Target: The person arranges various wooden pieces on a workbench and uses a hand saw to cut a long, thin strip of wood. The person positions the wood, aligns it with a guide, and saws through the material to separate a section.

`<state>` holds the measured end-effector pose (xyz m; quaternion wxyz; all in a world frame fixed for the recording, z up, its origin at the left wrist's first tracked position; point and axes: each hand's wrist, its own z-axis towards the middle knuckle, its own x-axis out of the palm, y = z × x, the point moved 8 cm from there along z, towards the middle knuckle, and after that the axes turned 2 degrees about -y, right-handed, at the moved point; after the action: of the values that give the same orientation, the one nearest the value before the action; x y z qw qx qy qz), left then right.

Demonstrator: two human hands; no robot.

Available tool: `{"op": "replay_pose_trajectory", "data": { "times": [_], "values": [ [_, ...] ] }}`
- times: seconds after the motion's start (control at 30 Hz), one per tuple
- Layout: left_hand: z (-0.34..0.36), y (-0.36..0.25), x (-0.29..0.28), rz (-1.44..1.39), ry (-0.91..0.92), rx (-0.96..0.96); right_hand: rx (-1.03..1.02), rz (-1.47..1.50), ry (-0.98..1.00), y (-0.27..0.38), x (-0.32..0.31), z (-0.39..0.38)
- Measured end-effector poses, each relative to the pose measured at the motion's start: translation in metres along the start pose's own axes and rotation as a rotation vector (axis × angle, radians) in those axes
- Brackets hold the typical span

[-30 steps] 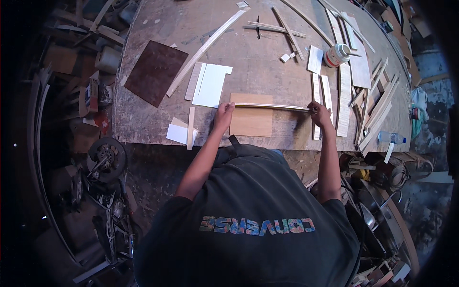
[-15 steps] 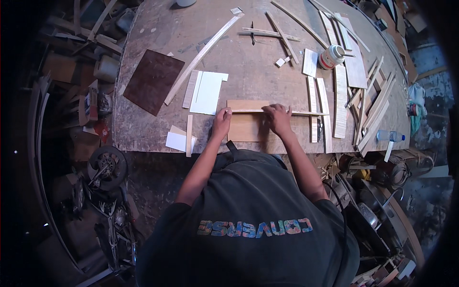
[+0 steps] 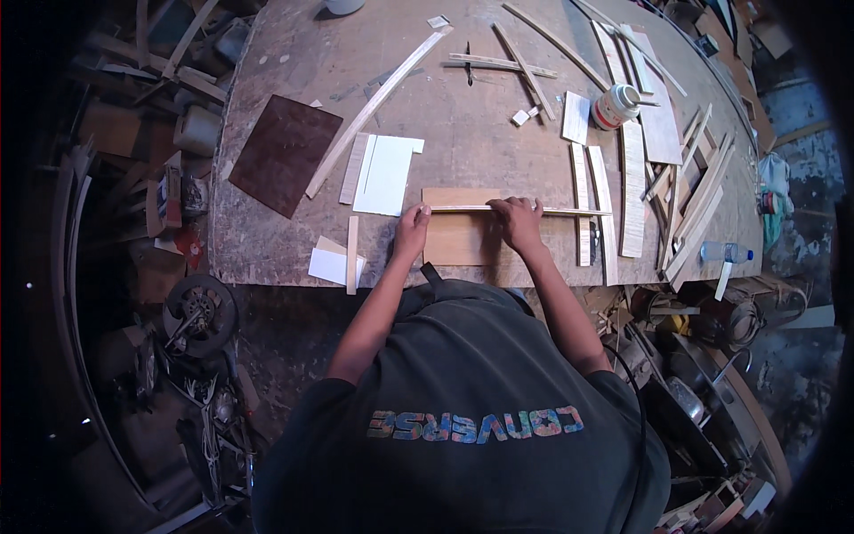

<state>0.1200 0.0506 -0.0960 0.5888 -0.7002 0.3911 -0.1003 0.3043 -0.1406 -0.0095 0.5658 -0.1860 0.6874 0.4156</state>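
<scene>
Head view, long thin pale strip [image 3: 461, 208] (nearly straight), both hands [image 3: 411, 233] [image 3: 521, 226] holding it, tan board [image 3: 458, 242] below.

We hold our left hand [image 3: 411, 231] just beside the upper left edge of the tan board [image 3: 455, 242], fingers curled in a pinch; our right hand [image 3: 520, 224] is at the board's upper right edge, back upward, fingers bent. Our bare left forearm [image 3: 369, 313] slants inward from nearer us than the board's left side, our right forearm [image 3: 565, 307] from its right
</scene>
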Motion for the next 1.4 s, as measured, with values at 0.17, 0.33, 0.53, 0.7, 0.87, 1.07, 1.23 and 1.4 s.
{"op": "replay_pose_trajectory", "data": {
  "times": [0.17,0.33,0.53,0.7,0.87,1.07,1.23,1.4],
  "values": [
    [-0.003,-0.004,0.0,-0.023,-0.028,0.029,0.018,-0.027,0.003,0.006,-0.004,0.0],
    [-0.004,-0.011,0.001,-0.017,0.023,0.037,0.038,-0.006,-0.006,0.003,0.0,0.001],
    [-0.003,-0.013,-0.001,-0.024,0.018,0.026,0.028,-0.01,0.013,0.004,0.001,-0.001],
    [-0.002,-0.015,-0.001,-0.014,0.034,-0.001,0.037,0.012,0.01,0.005,0.002,-0.005],
    [-0.009,-0.025,-0.002,-0.072,0.034,-0.044,0.033,0.004,0.035,0.0,0.004,-0.001],
    [-0.01,-0.023,0.0,-0.116,0.031,-0.077,0.052,0.02,0.052,-0.002,0.005,0.001],
    [-0.005,-0.012,-0.003,-0.081,-0.01,-0.053,0.04,0.03,0.06,-0.004,0.005,0.004],
    [-0.009,-0.016,-0.004,-0.134,0.005,-0.073,0.053,0.041,0.059,-0.002,0.001,0.004]
  ]
}}
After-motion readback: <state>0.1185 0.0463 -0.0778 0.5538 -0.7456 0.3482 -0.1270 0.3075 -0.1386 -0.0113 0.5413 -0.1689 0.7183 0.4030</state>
